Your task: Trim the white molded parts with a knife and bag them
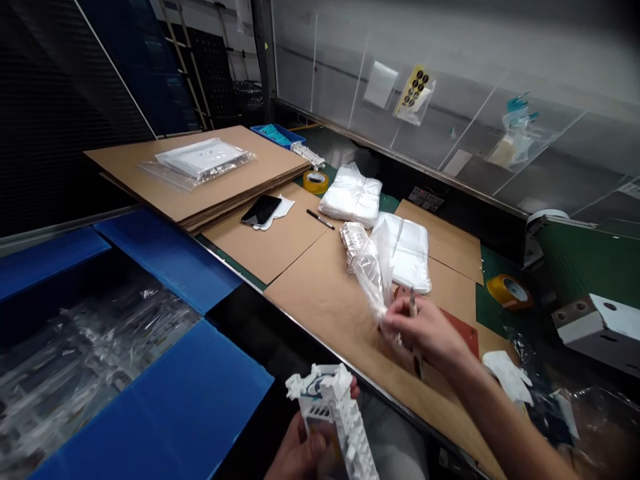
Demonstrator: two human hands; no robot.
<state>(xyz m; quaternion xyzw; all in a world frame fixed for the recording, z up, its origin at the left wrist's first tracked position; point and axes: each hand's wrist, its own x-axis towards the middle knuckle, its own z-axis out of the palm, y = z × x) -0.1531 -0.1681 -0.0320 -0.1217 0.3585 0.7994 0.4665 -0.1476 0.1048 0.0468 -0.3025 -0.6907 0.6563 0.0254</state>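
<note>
Down at the front edge, my left hand (305,450) is closed around a white moulded plastic part (340,407) with a ridged side and bracket-like ends. Over the cardboard, my right hand (425,327) pinches the gathered end of a clear plastic bag (373,270). A slim, pen-like tool (413,303) sticks out between the same fingers; its kind is not plain. Another white moulded part (354,239) lies at the bag's far end; whether it is inside I cannot tell. Beside the bag lies a stack of folded clear bags (407,250). A reddish flat sheet (461,330) is partly behind my right hand.
A blue box (200,393) of bagged parts stands open at left. Cardboard sheets (270,157) carry a bagged white stack (205,158). Beyond are a phone (261,211), marker (321,219), tape rolls (315,181), more bags (351,193). At right lies a white glove (507,375).
</note>
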